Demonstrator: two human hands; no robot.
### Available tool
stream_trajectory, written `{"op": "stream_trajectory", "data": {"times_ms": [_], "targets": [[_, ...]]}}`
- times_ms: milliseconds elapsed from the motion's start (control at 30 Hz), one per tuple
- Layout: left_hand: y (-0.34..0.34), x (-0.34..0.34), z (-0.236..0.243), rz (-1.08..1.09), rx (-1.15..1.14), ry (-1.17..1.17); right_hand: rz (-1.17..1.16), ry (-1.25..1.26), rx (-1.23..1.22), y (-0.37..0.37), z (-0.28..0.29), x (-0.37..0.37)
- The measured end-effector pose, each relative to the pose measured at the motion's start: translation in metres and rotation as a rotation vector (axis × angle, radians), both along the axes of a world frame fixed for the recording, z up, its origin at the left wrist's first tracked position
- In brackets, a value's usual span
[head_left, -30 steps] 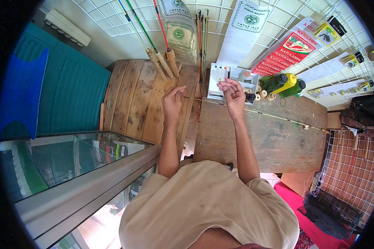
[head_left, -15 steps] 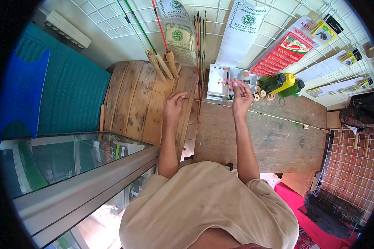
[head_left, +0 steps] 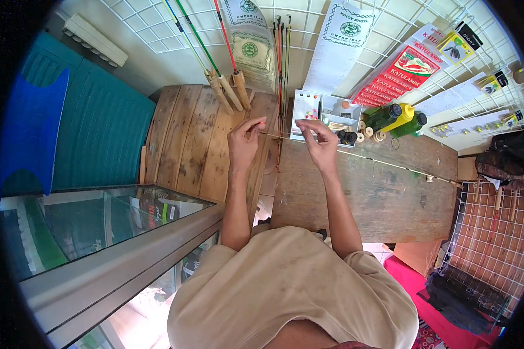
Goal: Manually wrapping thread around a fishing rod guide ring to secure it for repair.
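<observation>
A thin, pale fishing rod (head_left: 384, 161) runs across the workbench, its tip end at my left hand (head_left: 243, 144). Between that hand's thumb and fingertips shows a small orange-red bead-like piece (head_left: 263, 123); whether the same fingers also grip the rod tip is hard to see. My right hand (head_left: 322, 146) is above the rod, just right of the left one, thumb and fingers pinched together. What it pinches, if anything, is too small to make out. Behind it stands a white compartment tray (head_left: 298, 110) with small coloured beads and little bottles.
Wooden spools (head_left: 379, 136) and green and yellow bottles (head_left: 404, 116) stand beside the tray. Rods with cork handles (head_left: 239, 90) lean at the back left. Thin rod blanks (head_left: 281, 70) rise behind the bench gap. A glass case (head_left: 116, 232) borders the left.
My right hand has moved from over the tray leftward and nearer, toward my left hand. An orange-red piece now shows at the left fingertips, which have lifted slightly.
</observation>
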State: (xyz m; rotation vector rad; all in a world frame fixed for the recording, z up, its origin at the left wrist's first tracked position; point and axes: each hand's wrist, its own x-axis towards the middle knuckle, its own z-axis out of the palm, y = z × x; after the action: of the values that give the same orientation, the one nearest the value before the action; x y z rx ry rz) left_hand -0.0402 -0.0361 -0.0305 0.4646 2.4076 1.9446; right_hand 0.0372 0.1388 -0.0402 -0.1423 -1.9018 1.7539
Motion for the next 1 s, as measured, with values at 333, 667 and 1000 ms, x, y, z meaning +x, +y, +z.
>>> {"op": "stream_trajectory", "data": {"times_ms": [333,667,1000], "targets": [[0.003,-0.003,0.001,-0.107,-0.035,-0.051,0.320,0.421,-0.727,0.000,0.042,0.000],[0.002,-0.004,0.001,-0.198,0.001,-0.120,0.231,-0.103,0.132,0.005,0.060,0.003],[-0.002,-0.006,0.013,-0.251,-0.003,-0.063,0.099,-0.235,0.067,-0.015,0.016,-0.006]]}}
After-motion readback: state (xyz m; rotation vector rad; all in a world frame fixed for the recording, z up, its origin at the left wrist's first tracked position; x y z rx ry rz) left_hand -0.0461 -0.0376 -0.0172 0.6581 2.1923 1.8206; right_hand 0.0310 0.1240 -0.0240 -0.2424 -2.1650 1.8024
